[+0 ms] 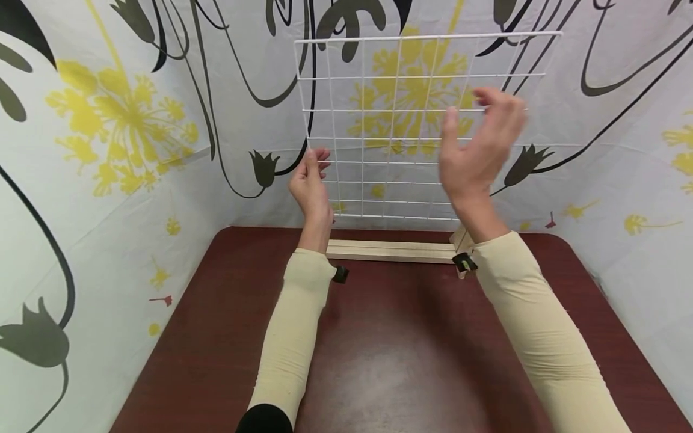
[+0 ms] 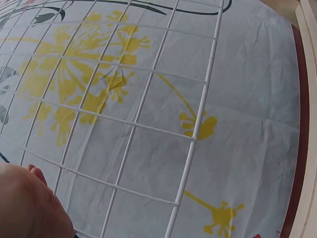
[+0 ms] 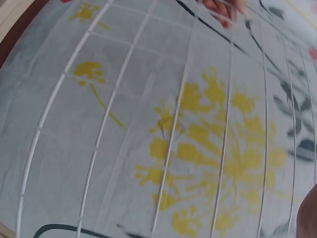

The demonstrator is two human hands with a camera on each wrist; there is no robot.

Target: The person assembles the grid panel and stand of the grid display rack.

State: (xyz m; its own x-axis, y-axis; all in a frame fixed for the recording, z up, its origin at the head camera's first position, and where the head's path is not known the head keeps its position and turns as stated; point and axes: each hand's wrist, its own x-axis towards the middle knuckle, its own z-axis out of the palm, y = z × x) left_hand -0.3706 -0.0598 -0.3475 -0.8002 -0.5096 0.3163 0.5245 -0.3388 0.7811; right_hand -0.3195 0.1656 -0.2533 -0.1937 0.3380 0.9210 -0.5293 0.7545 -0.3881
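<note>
A white wire grid panel [image 1: 428, 37] stands upright above the back of the table, its lower edge near a pale wooden bar [image 1: 390, 251]. My left hand [image 1: 313, 186] pinches the grid's left edge between thumb and fingers; those fingers [image 3: 223, 10] also show at the top of the right wrist view. By the grid's right side, my right hand [image 1: 479, 147] is raised, thumb apart from slightly bent fingers, slightly blurred. It appears to hold nothing; whether it touches the wires is unclear. The grid's lower right part is hidden behind the right hand and wrist.
The wooden bar lies along the back of a dark red-brown table [image 1: 379, 337], with another wooden piece [image 1: 460, 240] at its right end, partly behind the right wrist. Patterned fabric [image 1: 162, 258] with yellow and grey flowers hangs behind and on both sides.
</note>
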